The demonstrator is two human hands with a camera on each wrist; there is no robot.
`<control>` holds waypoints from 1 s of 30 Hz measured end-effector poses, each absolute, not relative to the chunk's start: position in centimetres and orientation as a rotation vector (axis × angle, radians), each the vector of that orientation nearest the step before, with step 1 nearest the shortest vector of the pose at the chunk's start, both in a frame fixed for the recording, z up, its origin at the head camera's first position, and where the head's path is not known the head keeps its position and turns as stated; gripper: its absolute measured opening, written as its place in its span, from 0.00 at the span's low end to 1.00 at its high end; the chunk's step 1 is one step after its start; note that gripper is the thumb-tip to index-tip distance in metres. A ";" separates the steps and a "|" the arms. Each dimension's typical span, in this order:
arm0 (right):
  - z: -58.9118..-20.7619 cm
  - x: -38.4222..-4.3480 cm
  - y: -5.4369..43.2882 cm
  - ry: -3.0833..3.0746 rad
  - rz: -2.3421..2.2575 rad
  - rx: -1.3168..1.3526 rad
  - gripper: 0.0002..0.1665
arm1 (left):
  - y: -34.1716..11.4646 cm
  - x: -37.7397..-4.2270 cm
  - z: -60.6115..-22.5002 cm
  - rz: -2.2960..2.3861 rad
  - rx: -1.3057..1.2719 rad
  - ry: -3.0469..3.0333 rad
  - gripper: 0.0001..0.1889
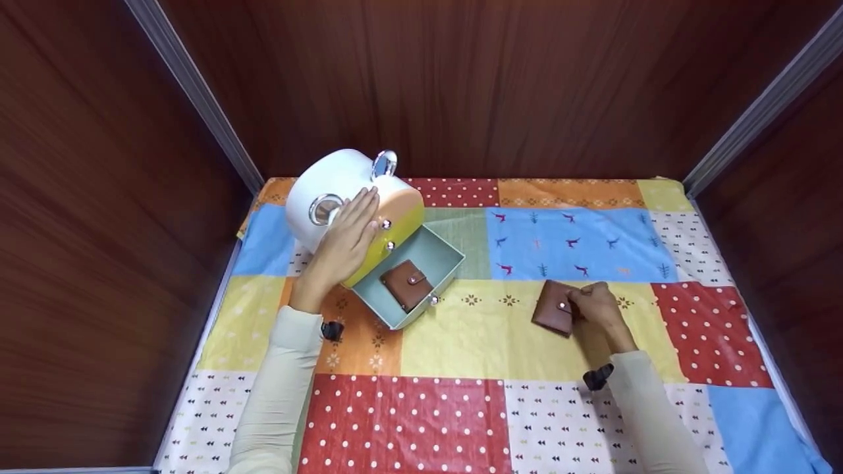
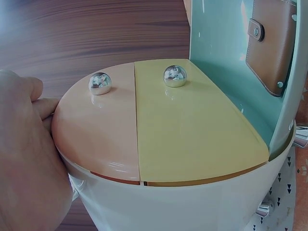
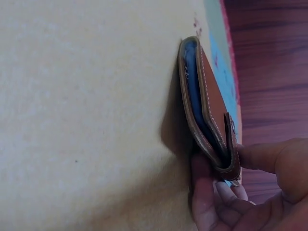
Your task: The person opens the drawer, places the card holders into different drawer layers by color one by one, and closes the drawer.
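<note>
In the head view, my left hand (image 1: 346, 237) lies with straight fingers on a white rounded drawer cabinet (image 1: 349, 168), near its peach and yellow drawer fronts. The lowest drawer (image 1: 448, 253), pale green inside, is pulled out. A brown wallet (image 1: 398, 283) with a snap strap lies in it; the left wrist view shows this wallet (image 2: 274, 43) too. Over to the right, my right hand (image 1: 598, 306) pinches a second brown wallet (image 1: 550, 309) at its strap side. In the right wrist view, thumb and fingers hold that wallet's (image 3: 216, 91) strap edge close to the cloth.
A patchwork cloth (image 1: 454, 342) covers the table. Wooden panels (image 1: 461, 85) rise at the back and both sides. Shiny round knobs (image 2: 174, 76) stick out from the drawer fronts, and a chrome loop (image 1: 384, 164) stands on the cabinet.
</note>
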State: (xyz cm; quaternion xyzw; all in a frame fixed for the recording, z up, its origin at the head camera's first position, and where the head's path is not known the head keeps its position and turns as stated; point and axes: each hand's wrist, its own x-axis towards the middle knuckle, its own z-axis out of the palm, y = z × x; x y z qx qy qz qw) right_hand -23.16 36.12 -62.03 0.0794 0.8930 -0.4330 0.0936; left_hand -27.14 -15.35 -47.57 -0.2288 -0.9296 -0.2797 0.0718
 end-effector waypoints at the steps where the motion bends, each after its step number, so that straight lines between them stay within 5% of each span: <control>1: -62.0 -23.2 36.1 2.641 -1.305 0.246 0.32 | -15.4 -27.1 -47.6 -0.842 -0.687 -2.791 0.30; 10: -61.1 -22.8 35.2 2.460 -1.551 0.311 0.18 | -15.4 -27.1 -47.6 -0.848 -0.687 -2.781 0.29; 30: -61.2 -23.0 34.7 2.368 -1.604 0.417 0.30 | -15.3 -27.2 -47.7 -0.835 -0.677 -2.800 0.30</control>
